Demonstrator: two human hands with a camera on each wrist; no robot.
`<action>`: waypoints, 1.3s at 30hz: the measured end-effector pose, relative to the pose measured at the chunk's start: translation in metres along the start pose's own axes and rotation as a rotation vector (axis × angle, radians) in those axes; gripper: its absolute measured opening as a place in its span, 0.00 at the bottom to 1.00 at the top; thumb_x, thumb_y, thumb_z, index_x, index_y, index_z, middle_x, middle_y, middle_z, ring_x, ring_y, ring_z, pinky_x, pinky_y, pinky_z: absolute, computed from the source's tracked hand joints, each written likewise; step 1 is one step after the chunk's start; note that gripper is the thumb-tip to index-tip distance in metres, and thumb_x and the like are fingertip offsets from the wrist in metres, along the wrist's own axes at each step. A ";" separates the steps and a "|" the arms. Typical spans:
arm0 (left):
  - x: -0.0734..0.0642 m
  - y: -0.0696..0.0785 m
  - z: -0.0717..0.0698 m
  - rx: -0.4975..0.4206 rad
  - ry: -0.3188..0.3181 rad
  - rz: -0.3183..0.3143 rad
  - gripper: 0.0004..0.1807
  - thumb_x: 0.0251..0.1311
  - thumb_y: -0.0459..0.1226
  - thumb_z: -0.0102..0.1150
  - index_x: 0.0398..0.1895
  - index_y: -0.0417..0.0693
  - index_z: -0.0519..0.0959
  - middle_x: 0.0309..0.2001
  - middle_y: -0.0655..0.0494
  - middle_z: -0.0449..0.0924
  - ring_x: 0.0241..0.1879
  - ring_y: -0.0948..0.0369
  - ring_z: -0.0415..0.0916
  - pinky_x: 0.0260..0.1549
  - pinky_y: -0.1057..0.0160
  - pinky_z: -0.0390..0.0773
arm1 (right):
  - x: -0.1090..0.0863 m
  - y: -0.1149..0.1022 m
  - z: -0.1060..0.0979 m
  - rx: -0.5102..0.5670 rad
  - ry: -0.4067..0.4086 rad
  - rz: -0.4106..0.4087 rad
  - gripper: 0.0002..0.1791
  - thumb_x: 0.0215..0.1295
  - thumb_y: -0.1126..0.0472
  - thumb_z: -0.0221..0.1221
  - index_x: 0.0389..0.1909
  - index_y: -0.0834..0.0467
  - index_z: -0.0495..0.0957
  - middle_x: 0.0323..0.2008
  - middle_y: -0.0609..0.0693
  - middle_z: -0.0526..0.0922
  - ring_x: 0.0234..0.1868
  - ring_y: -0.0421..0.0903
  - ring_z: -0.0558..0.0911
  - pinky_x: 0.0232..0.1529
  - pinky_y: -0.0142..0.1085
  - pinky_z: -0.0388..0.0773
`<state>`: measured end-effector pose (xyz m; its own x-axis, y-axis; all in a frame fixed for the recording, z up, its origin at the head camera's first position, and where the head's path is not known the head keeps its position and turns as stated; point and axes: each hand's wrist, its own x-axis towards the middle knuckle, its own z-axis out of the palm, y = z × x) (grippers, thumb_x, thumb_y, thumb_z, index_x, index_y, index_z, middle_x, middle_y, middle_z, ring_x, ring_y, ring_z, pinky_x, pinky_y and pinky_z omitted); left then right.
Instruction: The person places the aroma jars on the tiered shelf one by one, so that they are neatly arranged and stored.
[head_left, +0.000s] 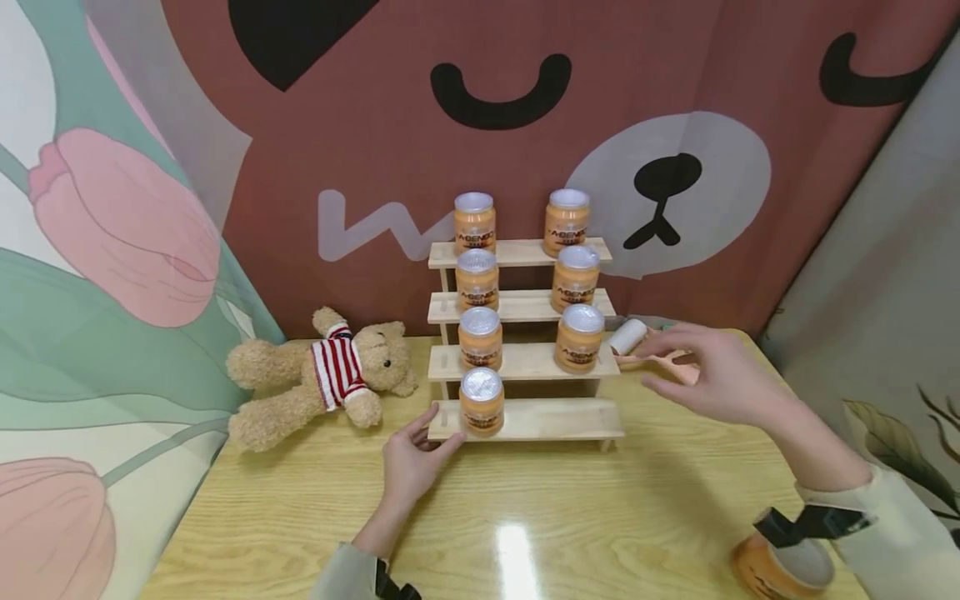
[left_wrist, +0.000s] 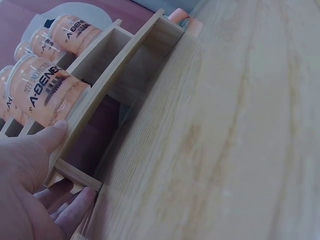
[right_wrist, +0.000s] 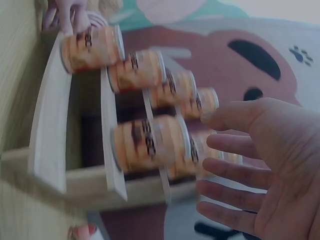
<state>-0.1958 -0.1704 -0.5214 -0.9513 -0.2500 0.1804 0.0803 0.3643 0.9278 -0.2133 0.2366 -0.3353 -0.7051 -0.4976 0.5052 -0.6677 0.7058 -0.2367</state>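
Note:
A wooden tiered display rack point(head_left: 558, 419) stands on the table, bearing several orange jars with pale lids. Two jars sit on each upper step; a single jar point(head_left: 482, 410) is at the left of the lowest. My left hand point(head_left: 414, 462) grips that step's left end, thumb point(left_wrist: 54, 134) on its front edge beside the jar and fingers around the side. To the right of the rack, my right hand point(head_left: 723, 379) hovers with nothing in it, its fingers point(right_wrist: 235, 170) spread apart. Nearest it is the right-hand jar point(head_left: 580, 342) on the second step from the bottom.
A teddy bear point(head_left: 341, 367) in a striped shirt lies left of the rack. Another orange jar point(head_left: 772, 571) stands at the front right, below my right forearm. Behind the rack's right end are a white cylinder point(head_left: 628, 336) and a pinkish item point(head_left: 678, 368). A printed curtain point(head_left: 360, 142) hangs behind.

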 end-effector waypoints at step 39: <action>0.001 0.004 0.000 -0.046 -0.007 0.018 0.37 0.48 0.39 0.87 0.65 0.43 0.83 0.60 0.42 0.87 0.48 0.50 0.92 0.42 0.70 0.90 | -0.173 0.095 -0.020 0.775 -0.689 0.233 0.37 0.71 0.75 0.63 0.78 0.55 0.67 0.72 0.26 0.74 0.65 0.27 0.77 0.44 0.29 0.85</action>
<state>-0.1965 -0.1691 -0.5174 -0.9516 -0.2374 0.1949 0.1106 0.3271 0.9385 -0.1502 0.3998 -0.4281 -0.6559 -0.7412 -0.1426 -0.2975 0.4275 -0.8537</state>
